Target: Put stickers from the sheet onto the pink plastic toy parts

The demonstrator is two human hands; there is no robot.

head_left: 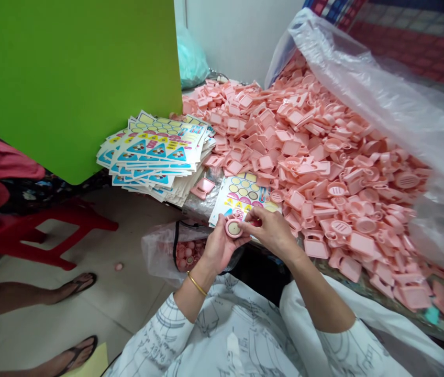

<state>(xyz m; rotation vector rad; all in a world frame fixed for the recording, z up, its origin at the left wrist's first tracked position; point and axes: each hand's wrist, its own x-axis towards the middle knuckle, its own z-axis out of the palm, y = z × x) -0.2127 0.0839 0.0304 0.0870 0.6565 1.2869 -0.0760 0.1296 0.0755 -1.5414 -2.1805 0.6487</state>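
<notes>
Between the fingers of my left hand [222,246] is a small round pink toy pan [233,228] with a pale yellow round sticker on its face. My right hand [269,230] has its thumb and fingertips pinched together at the pan's right edge; what they pinch, if anything, is hidden. Just beyond my hands lies a sticker sheet [241,189] printed with yellow circles, pink half-rounds and blue shapes, partly covered by my fingers. Beside it, to the left, sits a loose pink toy board piece [202,188].
A large heap of pink plastic toy pieces [285,136] spreads over the table under clear plastic [379,78]. Stacked sticker sheets [155,152] lie left, by a green panel [73,78]. Below hangs a bag of pink pieces [190,251]. A red stool [49,230] and another person's feet [76,285] are left.
</notes>
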